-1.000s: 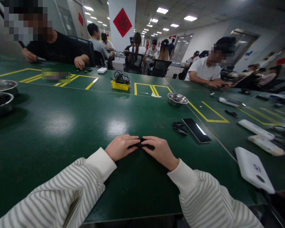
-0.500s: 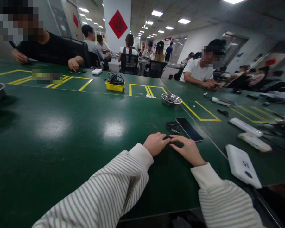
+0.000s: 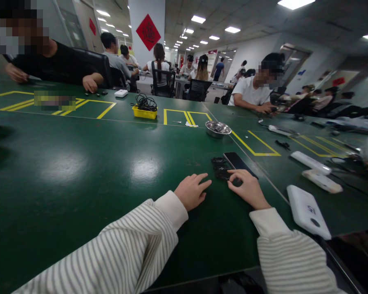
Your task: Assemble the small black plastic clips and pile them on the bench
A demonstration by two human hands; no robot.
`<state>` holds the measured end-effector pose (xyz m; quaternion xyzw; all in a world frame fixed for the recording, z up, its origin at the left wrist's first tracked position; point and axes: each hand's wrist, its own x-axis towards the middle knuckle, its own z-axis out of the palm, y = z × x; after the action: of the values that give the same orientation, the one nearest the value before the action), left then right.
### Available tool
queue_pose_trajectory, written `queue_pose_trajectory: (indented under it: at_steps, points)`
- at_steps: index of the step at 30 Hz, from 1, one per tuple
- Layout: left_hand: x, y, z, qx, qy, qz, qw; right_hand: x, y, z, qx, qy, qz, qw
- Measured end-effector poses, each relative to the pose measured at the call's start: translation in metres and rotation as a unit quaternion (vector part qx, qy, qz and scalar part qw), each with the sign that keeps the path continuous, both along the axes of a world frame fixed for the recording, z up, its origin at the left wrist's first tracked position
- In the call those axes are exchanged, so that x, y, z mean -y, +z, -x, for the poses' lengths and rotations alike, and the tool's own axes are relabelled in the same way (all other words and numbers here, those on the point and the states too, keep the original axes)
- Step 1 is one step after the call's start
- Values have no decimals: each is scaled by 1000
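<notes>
My left hand [image 3: 191,191] hovers low over the green table [image 3: 110,171], fingers spread and nothing in them. To its right, my right hand [image 3: 248,188] is closed in a pinch, thumb and forefinger making a loop. Its fingertips meet the near end of a small group of black pieces [image 3: 220,164] and pinch a small black piece whose exact kind I cannot make out. Beside the group lies a dark-screened phone [image 3: 235,160], partly covered by my right hand. Further back stands a metal bowl [image 3: 218,130] with small dark things inside.
A yellow tray [image 3: 144,113] of black cables [image 3: 144,102] stands further back. White devices lie at right, the nearest a white power bank-like case [image 3: 308,212]. Yellow tape marks [image 3: 176,110] outline areas. Co-workers sit across the table, one in black [image 3: 67,61], one in white [image 3: 248,90].
My hands have moved apart from where they met over a small dark thing. The left has drawn back and opened; the right has gone to the black pieces by the phone. The view has shifted slightly.
</notes>
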<state>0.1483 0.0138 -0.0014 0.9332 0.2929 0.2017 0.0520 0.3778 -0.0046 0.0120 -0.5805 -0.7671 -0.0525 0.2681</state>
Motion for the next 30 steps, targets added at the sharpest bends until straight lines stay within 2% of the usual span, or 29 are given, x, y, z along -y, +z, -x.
queue_pose_trajectory:
  at_steps: [3, 6, 10, 13, 19, 25, 27, 30]
  points:
    - [9, 1, 22, 2, -36, 21, 999, -4, 0, -4, 19, -47, -41, 998]
    - [14, 2, 45, -1, -43, 39, 998, -10, 0, 2, 30, -78, -34, 996]
    - [14, 2, 72, -10, -38, 52, 998, -17, 1, 21, 69, -61, 12, 996]
    - [13, 2, 88, -15, -24, 55, 998, -19, 1, 39, 98, -40, 22, 994]
    - [11, 4, 117, -34, 16, 46, 998, -21, -2, 94, 101, 36, 25, 994]
    - [-3, 1, 142, -21, 115, 26, 993, -10, -5, 171, 62, 172, 36, 982]
    - [-7, 2, 149, -15, 122, 28, 992, -3, -5, 191, 46, 214, 41, 975]
    - [-10, 4, 154, -8, 97, 43, 994, 4, -3, 204, -2, 250, 51, 967]
